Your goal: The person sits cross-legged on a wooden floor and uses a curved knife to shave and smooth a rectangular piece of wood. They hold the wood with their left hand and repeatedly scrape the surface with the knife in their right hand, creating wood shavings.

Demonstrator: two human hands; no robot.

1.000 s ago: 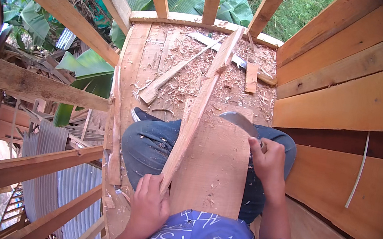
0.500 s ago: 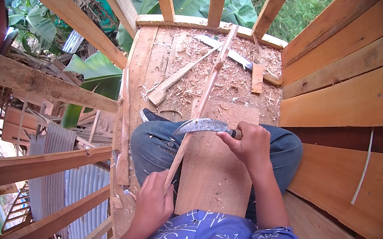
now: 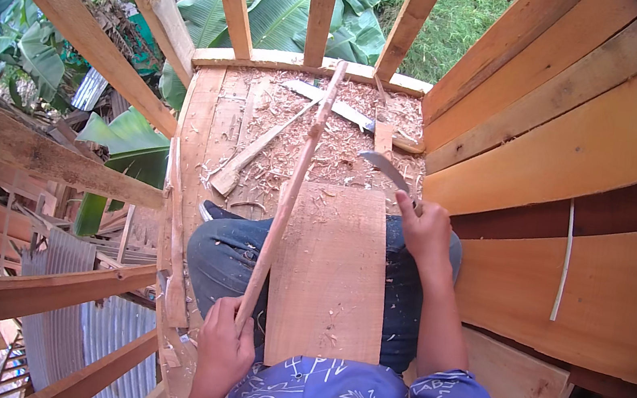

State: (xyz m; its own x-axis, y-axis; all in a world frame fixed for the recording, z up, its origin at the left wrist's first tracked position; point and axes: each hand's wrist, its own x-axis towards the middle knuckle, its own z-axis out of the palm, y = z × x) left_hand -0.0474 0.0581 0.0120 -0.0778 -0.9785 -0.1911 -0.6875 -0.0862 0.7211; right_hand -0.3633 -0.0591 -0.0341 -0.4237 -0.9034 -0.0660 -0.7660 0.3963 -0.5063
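My left hand [image 3: 224, 346] is closed round the near end of a long, slim wooden stick [image 3: 293, 187], which slants up and away over my left leg and past the edge of a flat board. In my right hand [image 3: 424, 228] is a knife [image 3: 388, 170] with a curved metal blade; most of its handle is hidden by my fingers. The blade is raised, its tip pointing left, apart from the stick. Across my lap rests the flat wooden board [image 3: 331, 274], with a few shavings on it.
Wood shavings [image 3: 346, 150] litter the plank floor ahead. A handsaw [image 3: 332, 105], a small wood block [image 3: 383, 140] and a paddle-shaped wood piece [image 3: 246, 160] lie there. Plank walls [image 3: 578, 146] stand at the right; open slats [image 3: 58, 138] border the left.
The knife has lifted off the stick and swung to the right, its blade now turned upward. My left hand still grips the stick. The whole view has shifted slightly.
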